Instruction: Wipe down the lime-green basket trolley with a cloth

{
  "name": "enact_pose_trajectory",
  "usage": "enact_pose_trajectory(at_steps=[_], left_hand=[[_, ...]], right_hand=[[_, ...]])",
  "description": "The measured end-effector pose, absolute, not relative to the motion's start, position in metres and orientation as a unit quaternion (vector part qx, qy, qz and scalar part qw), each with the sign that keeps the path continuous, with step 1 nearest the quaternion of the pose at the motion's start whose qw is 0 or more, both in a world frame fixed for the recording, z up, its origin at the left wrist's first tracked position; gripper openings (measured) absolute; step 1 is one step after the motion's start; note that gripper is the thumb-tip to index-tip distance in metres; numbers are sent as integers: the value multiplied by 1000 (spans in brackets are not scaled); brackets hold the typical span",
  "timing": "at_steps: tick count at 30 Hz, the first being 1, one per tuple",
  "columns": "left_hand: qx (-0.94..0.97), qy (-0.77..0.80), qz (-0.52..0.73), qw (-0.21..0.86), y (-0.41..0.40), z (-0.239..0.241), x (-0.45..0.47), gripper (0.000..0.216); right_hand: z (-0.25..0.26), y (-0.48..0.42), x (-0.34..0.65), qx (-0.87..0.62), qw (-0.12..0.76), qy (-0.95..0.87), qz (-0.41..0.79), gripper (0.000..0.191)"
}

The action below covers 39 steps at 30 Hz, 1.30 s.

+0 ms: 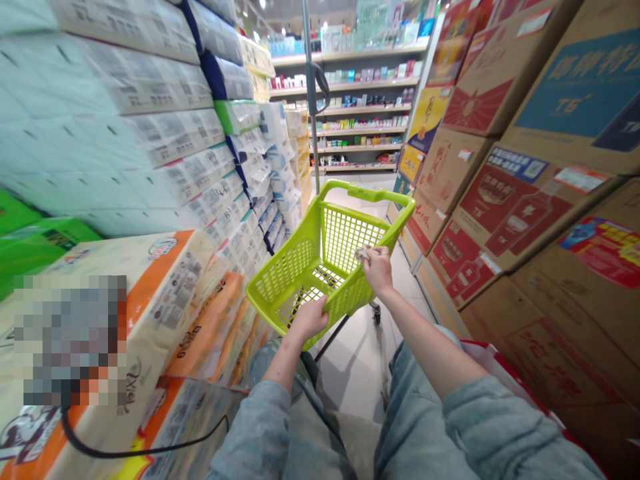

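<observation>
A lime-green plastic shopping basket point(295, 267) on wheels is tilted in front of me, its inside bare. My left hand point(310, 317) is closed round the basket's near rim. My right hand point(377, 267) is closed on a small crumpled greyish cloth point(362, 253) and presses it against the basket's right rim. The basket's green handle point(365, 193) points away from me.
Stacked packs of tissue and paper rolls point(165, 153) wall the left side. Cardboard cartons point(505, 200) are piled high on the right. A narrow tiled aisle point(360, 360) runs ahead to shelves of small goods point(360, 107). A metal pole point(310, 93) stands behind the basket.
</observation>
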<state>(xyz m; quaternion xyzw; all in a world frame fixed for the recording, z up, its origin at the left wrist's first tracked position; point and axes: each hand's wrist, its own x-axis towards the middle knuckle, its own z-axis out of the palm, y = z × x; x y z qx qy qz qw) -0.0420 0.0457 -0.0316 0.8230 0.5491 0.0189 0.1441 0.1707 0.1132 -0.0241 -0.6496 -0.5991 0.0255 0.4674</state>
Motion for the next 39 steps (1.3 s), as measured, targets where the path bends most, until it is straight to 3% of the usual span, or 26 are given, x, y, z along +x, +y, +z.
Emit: enact_pose_trajectory(at_steps=[10,15,20,29,39], left_hand=[[812,567,24,134,50,-36,-35,36],[794,577,56,184,45,-33,-45,48],[786,594,-19,172,37,-33,-62,28],[797,589,-19,131,43,-34,-50,26],[802,586,-11,119,49,-40,-51,25]], right_hand=[[-62,39,91,-546,486,-675,100,36],[-61,39,100,-533,485,-683,117,29],[-41,85,149,-617,464,-633,57,21],[-35,103,145,-647,415,-639,32,23],[-69,23,77,-469,535,-677,189,36]])
